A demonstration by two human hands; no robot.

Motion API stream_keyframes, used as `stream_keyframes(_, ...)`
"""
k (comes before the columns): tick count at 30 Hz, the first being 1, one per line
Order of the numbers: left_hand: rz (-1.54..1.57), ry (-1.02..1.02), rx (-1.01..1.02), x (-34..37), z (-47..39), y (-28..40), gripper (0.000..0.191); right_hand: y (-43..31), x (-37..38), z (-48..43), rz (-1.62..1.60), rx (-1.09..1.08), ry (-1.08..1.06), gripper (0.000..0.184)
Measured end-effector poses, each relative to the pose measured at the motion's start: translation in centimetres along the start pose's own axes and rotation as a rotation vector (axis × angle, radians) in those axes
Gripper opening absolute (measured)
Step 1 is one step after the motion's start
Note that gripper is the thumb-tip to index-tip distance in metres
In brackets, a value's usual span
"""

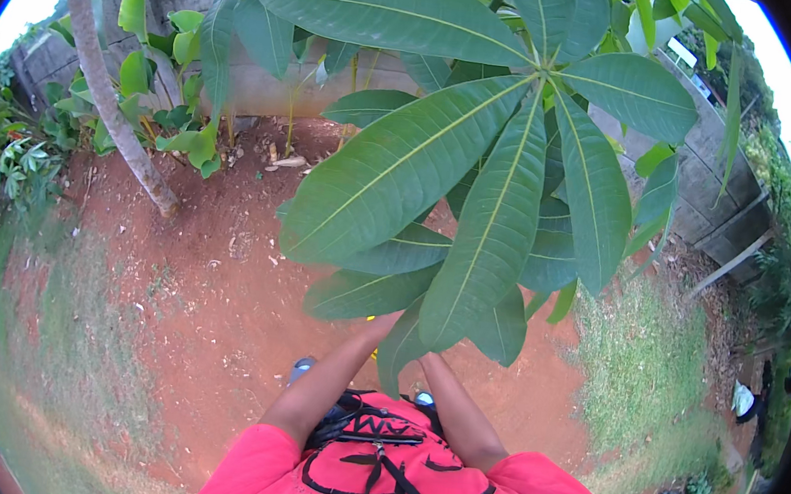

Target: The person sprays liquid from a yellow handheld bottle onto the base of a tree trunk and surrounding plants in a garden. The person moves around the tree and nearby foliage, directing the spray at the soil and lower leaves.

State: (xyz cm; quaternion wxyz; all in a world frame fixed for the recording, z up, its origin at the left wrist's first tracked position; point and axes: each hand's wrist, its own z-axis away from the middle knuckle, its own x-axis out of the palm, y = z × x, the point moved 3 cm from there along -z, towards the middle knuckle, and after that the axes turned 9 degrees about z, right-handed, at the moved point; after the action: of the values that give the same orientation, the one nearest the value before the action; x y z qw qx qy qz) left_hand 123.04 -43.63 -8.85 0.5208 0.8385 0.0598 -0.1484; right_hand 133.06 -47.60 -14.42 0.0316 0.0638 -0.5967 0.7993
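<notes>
Both of my hands are out of view behind a large cluster of long green leaves [404, 168] that hangs close in front of me. My left forearm [335, 378] and my right forearm [462, 406] reach forward and converge under the leaf tips. A small bit of something yellow [375, 354] shows between the forearms, beside the leaf edge; what it is cannot be made out. The leaves fan out from one stem point, with pale midribs. Below lies bare reddish soil [233, 346].
A slim tree trunk [111, 101] leans at the left, near broad-leaved plants [191, 131]. A concrete block wall [699, 178] runs behind. Grass [636, 366] grows at the right. A leaning pole [733, 264] stands by the wall, and a white object [742, 401] lies far right.
</notes>
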Motion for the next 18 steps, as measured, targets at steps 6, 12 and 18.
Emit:
stream_keyframes(6, -0.309, 0.151, 0.104, 9.1, -0.9, 4.5, 0.031, -0.6, -9.1, -2.0, 0.435, -0.424, 0.135, 0.028)
stream_keyframes(12, -0.049, 0.080, -0.088, 16.0, -4.4, 9.2, 0.031, -0.6, -16.8, -1.3, 0.463, -0.457, 0.120, 0.041)
stream_keyframes(18, 0.073, 0.058, -0.087, 20.2, -6.9, 11.0, 0.028, -4.0, -21.9, -0.3, 0.219, -0.137, 0.011, 0.063)
